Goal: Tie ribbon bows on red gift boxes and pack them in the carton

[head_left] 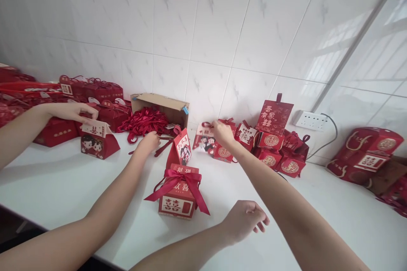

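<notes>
My right hand (223,132) reaches across to the back row, its fingers closed at the ribbon loop on top of a red-and-white gift box (203,141) with a cartoon couple. That box looks slightly blurred. Low over the white table, my left hand (246,221) holds nothing; its fingers are loosely bent and apart. To its left stands a red gift box (176,207) tied with a wide red bow (181,180). Just behind is a tilted red box (179,148) with a cartoon couple on its white face.
Another person's hand (85,112) grips the top of a cartoon-couple box (95,142); their other hand (150,142) is near loose ribbons (148,120) spilling from a cardboard carton (162,100). Red boxes (270,142) stack at the back right, near a power strip (310,120).
</notes>
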Available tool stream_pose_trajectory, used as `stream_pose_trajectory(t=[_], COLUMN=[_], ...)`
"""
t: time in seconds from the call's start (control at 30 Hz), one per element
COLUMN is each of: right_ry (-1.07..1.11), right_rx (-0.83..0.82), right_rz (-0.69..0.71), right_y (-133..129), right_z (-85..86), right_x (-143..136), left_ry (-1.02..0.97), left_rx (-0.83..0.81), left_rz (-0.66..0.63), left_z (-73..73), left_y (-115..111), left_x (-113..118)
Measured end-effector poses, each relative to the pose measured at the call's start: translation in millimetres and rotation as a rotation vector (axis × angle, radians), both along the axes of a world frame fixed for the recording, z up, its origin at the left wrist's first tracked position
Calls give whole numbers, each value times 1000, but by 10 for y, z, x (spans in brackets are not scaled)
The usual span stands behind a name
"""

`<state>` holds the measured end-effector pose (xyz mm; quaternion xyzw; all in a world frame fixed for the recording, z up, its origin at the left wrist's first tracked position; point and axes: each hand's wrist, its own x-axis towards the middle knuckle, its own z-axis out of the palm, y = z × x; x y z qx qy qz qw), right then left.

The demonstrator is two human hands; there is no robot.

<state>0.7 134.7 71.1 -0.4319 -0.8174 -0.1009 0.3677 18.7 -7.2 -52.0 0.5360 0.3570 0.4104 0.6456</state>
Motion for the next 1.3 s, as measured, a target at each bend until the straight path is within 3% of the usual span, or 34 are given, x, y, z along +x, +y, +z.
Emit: stream_pose_trajectory(t=[0.13, 0.2, 0.3, 0.37, 0.47, 0.57, 0.63, 0.7, 0.9, 1.17, 1.3], right_ry=[56, 115, 210, 142, 15, 58, 126, 214, 296, 323, 351], right_rx=[64, 107, 93, -53, -238, -155, -48, 28, 69, 56, 62], right_rz=[-80, -135, -96, 32, 180, 255, 292, 326, 374, 358, 352], right_y=[-216, -360, -580, -708, -871, -1005, -1063, -1091, -1110, -1167, -1195], right_z=[307, 327, 106, -139, -452, -610, -670, -720, -782, -797, -820], right_x=[507, 852, 1328, 1535, 1648, 1626, 1593, 1565, 1505, 1418, 1367], left_ry=[14, 44, 93, 99, 126, 276, 407, 486, 368, 71, 71], left_rx=[34, 158, 514, 776, 1106, 1269, 1272, 1273, 1222, 649, 704], left_rz=[186, 293, 298, 269, 305, 499, 645, 714, 566, 579, 641], left_z=[-21, -2, 23, 32, 59, 129, 183, 224, 295, 500, 460], left_y=[72, 52, -33, -93, -130, -82, -15, 61, 197, 177, 138], left_x=[1, -27, -68, -79, -101, -169, -231, -289, -365, -327, -315])
